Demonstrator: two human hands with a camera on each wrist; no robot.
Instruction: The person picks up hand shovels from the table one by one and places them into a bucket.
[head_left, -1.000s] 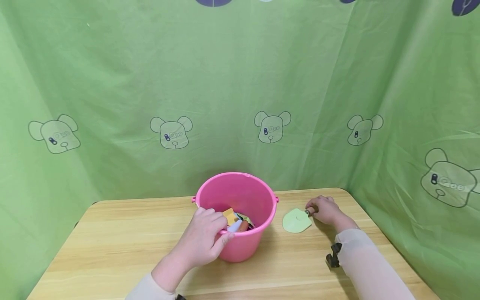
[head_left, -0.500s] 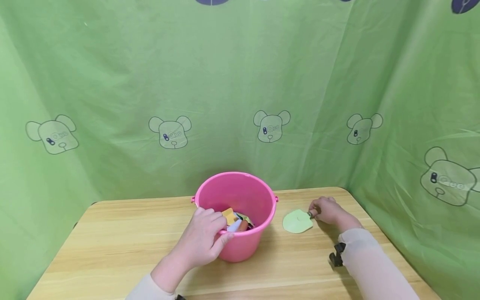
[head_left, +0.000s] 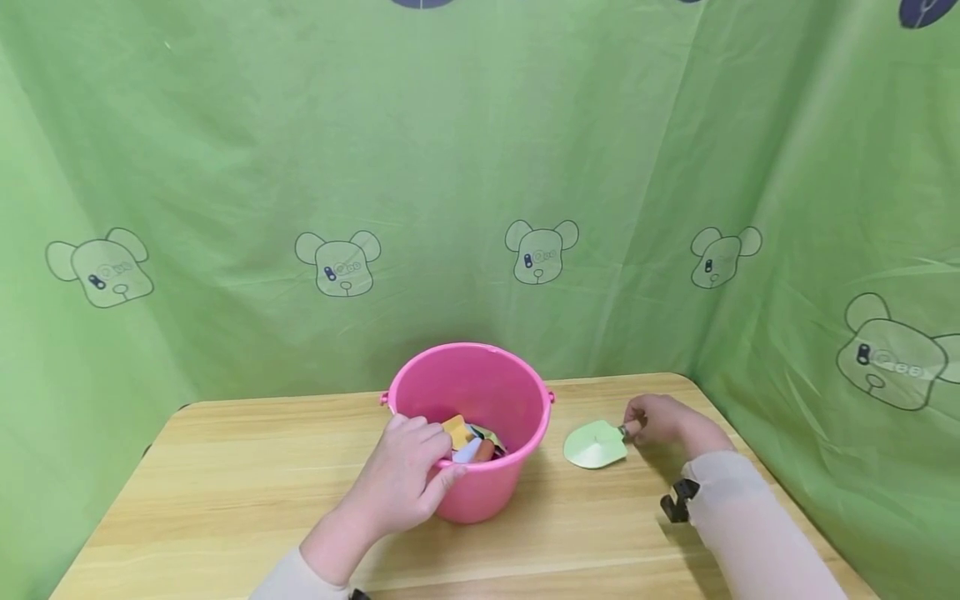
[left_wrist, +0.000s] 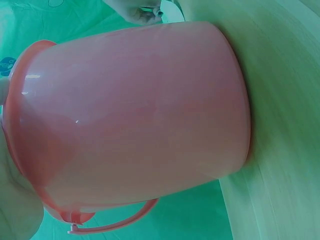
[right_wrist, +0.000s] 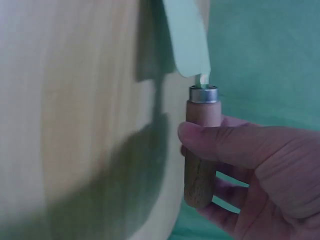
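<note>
A pink bucket (head_left: 480, 493) stands upright on the wooden table. My left hand (head_left: 396, 477) grips its near rim, thumb outside and fingers over the edge. To the right of the bucket is a hand trowel (head_left: 596, 444) with a pale green blade and a wooden handle (right_wrist: 200, 182). My right hand (head_left: 666, 422) pinches that handle between thumb and fingers. In the right wrist view the handle is raised off the tabletop and its shadow falls apart from it. Whether the blade's tip touches the table is unclear.
Inside the bucket lie several items, among them a yellow piece (head_left: 456, 431) and a brown handle-like piece (head_left: 484, 450), partly hidden. The bucket's bail handle (left_wrist: 120, 226) hangs on its far side. Green curtains (head_left: 450, 167) with bear prints surround the table (head_left: 247, 483).
My right hand has shifted slightly right, holding the trowel, and the blade's tilt has changed a little. The left hand and bucket have stayed in place.
</note>
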